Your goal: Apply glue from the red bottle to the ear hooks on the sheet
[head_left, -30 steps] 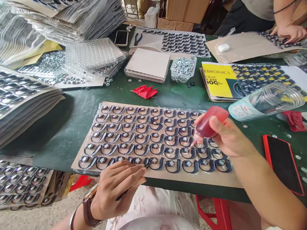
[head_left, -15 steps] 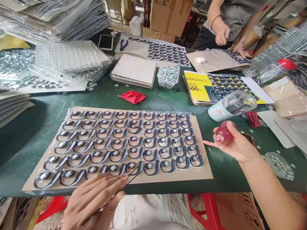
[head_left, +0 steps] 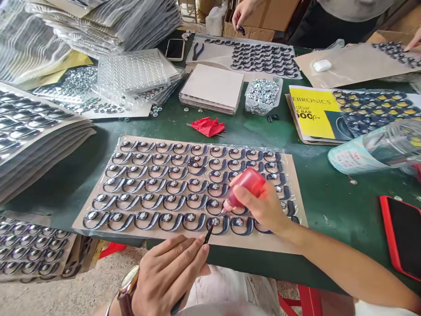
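Observation:
A brown card [head_left: 197, 245] with rows of black curled straps, each with a round clear rhinestone, lies in front of me. Black tweezers [head_left: 208, 235] are pinched in my left hand [head_left: 171, 270], which is closed around them. Their tips reach a rhinestone [head_left: 213, 221] in the row nearest me; whether they grip it I cannot tell. My right hand [head_left: 268, 208] is wrapped around a red squeeze bottle [head_left: 246, 186], tilted with its nozzle down over the card, just above and right of the tweezers. It hides several straps.
A tub of rhinestones [head_left: 263, 94], a stack of pale cards [head_left: 212, 87] and a red cloth [head_left: 208, 126] are beyond the card. A clear jar [head_left: 355, 153] lies at right, near a red-cased phone [head_left: 403, 237]. Another person's hand [head_left: 243, 15] holds a dark piece at the back.
My right hand has brought the red bottle leftward over the card from beside it, tipping the nozzle down. The tweezers' spread tips have come together over a rhinestone. The view has shifted.

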The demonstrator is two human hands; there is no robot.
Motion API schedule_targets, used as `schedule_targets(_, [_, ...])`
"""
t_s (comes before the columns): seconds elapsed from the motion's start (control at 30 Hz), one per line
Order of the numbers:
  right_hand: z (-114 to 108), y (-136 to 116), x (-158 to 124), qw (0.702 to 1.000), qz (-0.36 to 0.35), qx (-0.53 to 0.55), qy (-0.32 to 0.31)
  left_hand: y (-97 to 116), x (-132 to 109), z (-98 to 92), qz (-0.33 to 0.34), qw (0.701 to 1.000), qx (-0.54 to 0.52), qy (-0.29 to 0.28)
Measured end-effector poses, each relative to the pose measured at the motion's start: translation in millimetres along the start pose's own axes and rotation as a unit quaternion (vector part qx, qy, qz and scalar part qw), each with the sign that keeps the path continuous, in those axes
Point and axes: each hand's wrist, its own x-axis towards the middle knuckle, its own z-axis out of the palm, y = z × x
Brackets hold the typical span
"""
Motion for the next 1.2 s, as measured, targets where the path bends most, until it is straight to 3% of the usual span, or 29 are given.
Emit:
schedule_targets(0.17, [7.1, 25.3, -7.1, 0.998, -0.020, -0.052, -0.012, 5.9, 2.1, 2.0, 0.008, 0.999, 0.037, -0.030])
schedule_targets(0.27, [5.7, 30.9, -10.5, 0.995, -0.023, -0.095, -0.017, 11.7, -1.0, 7.8, 0.031, 0.996, 0.087, -0.016])
schedule_targets(0.5, [6.0, 25.8, -7.5, 0.985, -0.039, -0.166, -0.033, 16.2, -8.0, 17.0, 0.071, 0.986, 0.151, -0.003])
schedule_targets(0.67, [6.1, 26.5, -7.1, 0.976, -0.065, -0.207, -0.017, 15.2, -6.2, 14.9, 0.068, 0.987, 0.144, -0.012])
schedule_targets(1.03, [6.4, 25.7, -6.3, 0.974, -0.053, -0.220, 0.007, 19.0, 4.1, 3.9, 0.044, 0.988, 0.139, -0.054])
schedule_targets(1.2, [6.1, 23.0, -5.7, 0.974, -0.046, -0.223, 0.011, 15.7, -0.7, 10.6, 0.069, 0.989, 0.127, -0.018])
